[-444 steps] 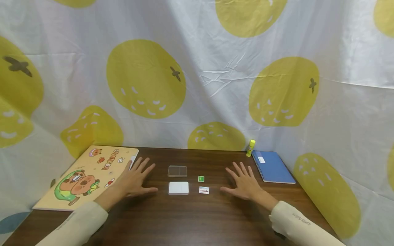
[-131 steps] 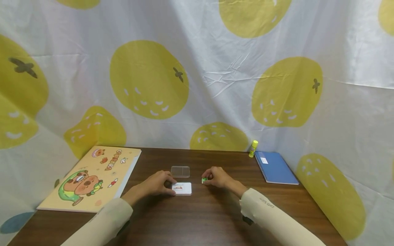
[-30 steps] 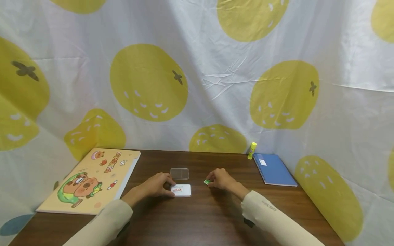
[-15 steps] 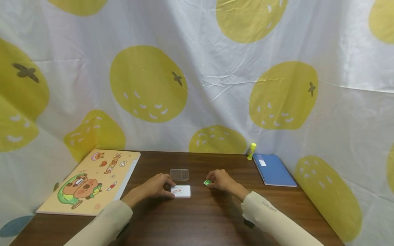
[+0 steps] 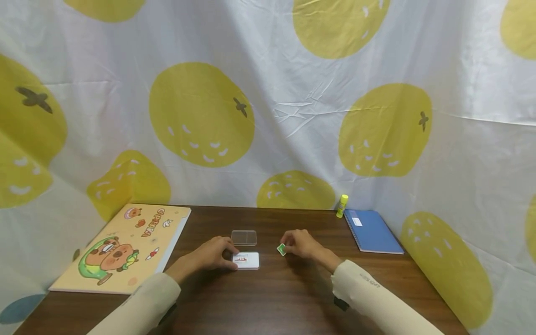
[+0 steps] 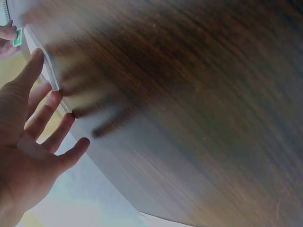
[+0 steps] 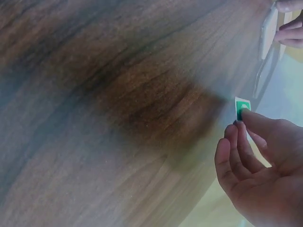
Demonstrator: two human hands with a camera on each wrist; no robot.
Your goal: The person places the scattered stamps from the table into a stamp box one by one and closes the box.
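Note:
My left hand (image 5: 214,253) grips the left end of a shallow clear plastic case (image 5: 253,266), thumb at its near edge and fingers at the far edge. A white card (image 5: 252,260) fills the case, with a small picture stamp (image 5: 241,259) lying at its left end. To the right, my right hand (image 5: 299,244) pinches a small green stamp (image 5: 281,250) with a white border between thumb and fingertips. The right wrist view shows this green stamp (image 7: 242,108) tilted up over the table. Just behind the case lies a clear plastic lid (image 5: 244,237).
A large capybara-printed folder (image 5: 121,251) lies on the left of the brown table (image 5: 251,302). At the back right are a yellow glue stick (image 5: 342,206) and a blue spiral notebook (image 5: 374,231). A fruit-printed curtain (image 5: 289,93) hangs around the table.
At first both hands were spread and both stamps lay on the table. The picture stamp moved onto the white card, then the right hand picked up the green stamp, which has just turned in its fingers.

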